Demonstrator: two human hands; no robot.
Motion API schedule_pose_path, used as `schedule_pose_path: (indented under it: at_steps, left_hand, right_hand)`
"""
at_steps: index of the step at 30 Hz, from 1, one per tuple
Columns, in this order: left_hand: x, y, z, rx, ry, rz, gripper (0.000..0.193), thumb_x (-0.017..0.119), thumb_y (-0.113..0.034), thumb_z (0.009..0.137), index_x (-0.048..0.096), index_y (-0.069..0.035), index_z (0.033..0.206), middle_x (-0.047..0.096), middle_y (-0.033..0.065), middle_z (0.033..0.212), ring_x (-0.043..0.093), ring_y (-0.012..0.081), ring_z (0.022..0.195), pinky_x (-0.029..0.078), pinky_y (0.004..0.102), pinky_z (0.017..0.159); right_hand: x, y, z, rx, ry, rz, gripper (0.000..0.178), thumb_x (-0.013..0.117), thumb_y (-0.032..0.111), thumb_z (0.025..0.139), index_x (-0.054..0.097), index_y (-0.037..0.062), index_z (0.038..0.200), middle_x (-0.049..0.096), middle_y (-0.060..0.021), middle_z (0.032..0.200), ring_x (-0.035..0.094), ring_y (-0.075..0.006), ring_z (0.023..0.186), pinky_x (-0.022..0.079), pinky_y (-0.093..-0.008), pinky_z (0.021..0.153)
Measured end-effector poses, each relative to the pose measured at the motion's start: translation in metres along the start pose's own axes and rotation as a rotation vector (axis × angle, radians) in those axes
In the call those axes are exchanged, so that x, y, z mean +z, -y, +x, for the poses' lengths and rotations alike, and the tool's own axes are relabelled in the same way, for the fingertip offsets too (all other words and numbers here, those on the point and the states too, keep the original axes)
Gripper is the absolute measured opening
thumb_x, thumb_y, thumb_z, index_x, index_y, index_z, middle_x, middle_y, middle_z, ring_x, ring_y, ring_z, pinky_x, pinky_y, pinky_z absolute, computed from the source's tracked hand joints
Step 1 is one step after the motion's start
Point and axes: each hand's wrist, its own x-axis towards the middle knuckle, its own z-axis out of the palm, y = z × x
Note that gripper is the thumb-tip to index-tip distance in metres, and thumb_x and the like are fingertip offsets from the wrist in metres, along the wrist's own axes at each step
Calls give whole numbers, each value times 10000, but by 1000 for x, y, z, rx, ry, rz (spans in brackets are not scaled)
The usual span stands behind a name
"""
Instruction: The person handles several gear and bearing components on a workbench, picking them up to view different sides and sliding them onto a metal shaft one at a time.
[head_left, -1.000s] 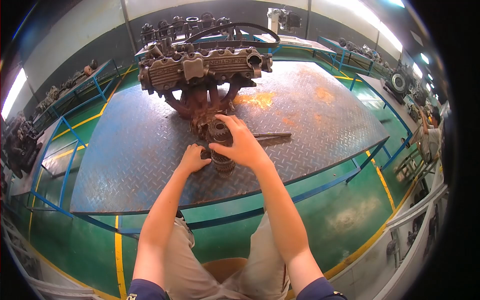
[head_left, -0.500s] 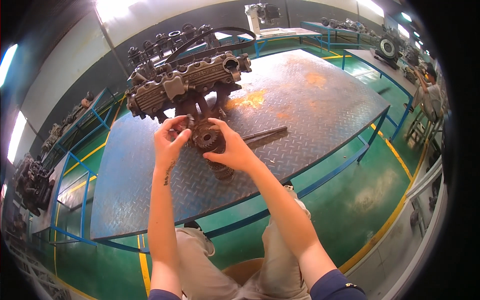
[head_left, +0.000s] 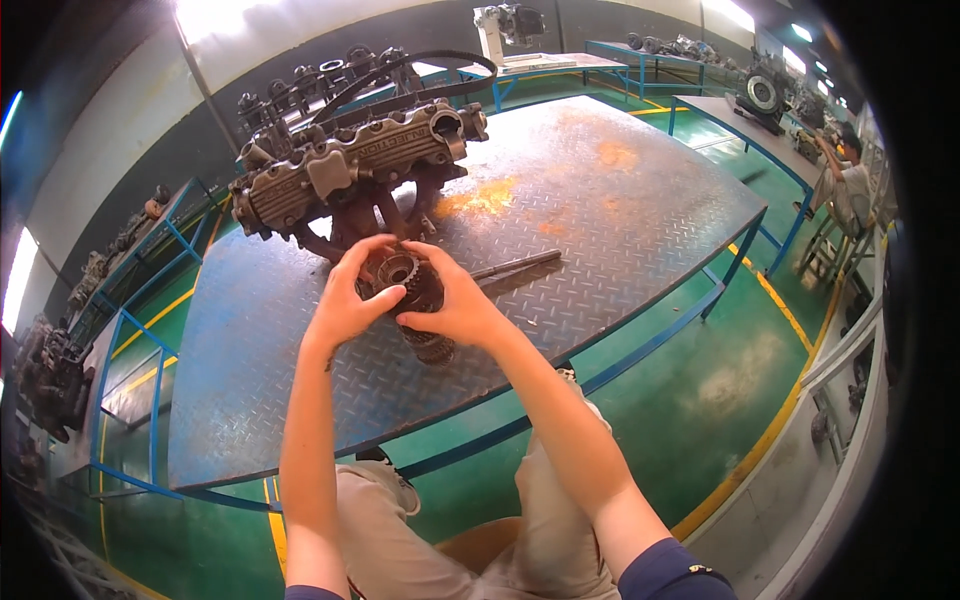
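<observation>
On the metal table (head_left: 300, 400) in front of me stands a dark gear assembly (head_left: 402, 272) with a toothed ring on its upper end. My left hand (head_left: 352, 302) curls around its left side, fingers over the far rim and thumb at the near edge. From the right, my right hand (head_left: 457, 300) grips the assembly between fingers and thumb. Its lower gears (head_left: 430, 347) show beneath my hands. Parts of the rim are hidden by my fingers.
A large engine cylinder head (head_left: 345, 178) with a black belt stands just beyond my hands. A metal rod (head_left: 518, 265) lies to the right on the table. Blue-framed benches with engine parts (head_left: 120, 265) line the left. At the far right sits another person (head_left: 848, 185).
My left hand has brought a small toothed ring rightward onto the top of the gear assembly. Both hands now close around it. The view has shifted slightly.
</observation>
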Motion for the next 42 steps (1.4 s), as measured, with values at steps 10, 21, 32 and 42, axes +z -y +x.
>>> schedule_pose_path:
  at_steps: [10, 21, 32, 42]
  left_hand:
    - [0, 31, -3, 76, -80, -391, 675, 671, -295, 818, 433, -57, 1404, 563, 111, 1250, 546, 201, 1112, 436, 327, 920]
    - [17, 94, -24, -168, -242, -741, 557, 504, -365, 925, 470, -13, 1355, 593, 128, 1216, 603, 199, 1043, 493, 310, 826]
    - [39, 101, -40, -185, -240, -669, 770, 636, -593, 814, 472, -89, 1374, 584, 94, 1238, 563, 201, 1092, 478, 334, 858]
    - [44, 104, -50, -120, -214, -583, 760, 614, -536, 836, 432, -77, 1413, 548, 104, 1285, 522, 223, 1186, 441, 326, 916]
  right_hand:
    - [-8, -7, 3, 182, 95, 256, 921, 828, 134, 695, 317, 69, 1459, 480, -152, 1349, 473, -245, 1261, 355, -372, 1081]
    - [-10, -42, -3, 227, -48, 576, 478, 506, 239, 968, 445, 10, 1384, 510, -124, 1341, 444, -199, 1267, 327, -323, 1068]
    - [28, -58, -9, 129, -167, 646, 396, 433, 231, 1026, 475, -9, 1338, 540, -78, 1303, 458, -163, 1241, 314, -291, 1072]
    - [41, -45, -5, 33, -212, 509, 440, 523, 159, 984, 411, 1, 1379, 528, -86, 1282, 465, -154, 1205, 345, -298, 1050]
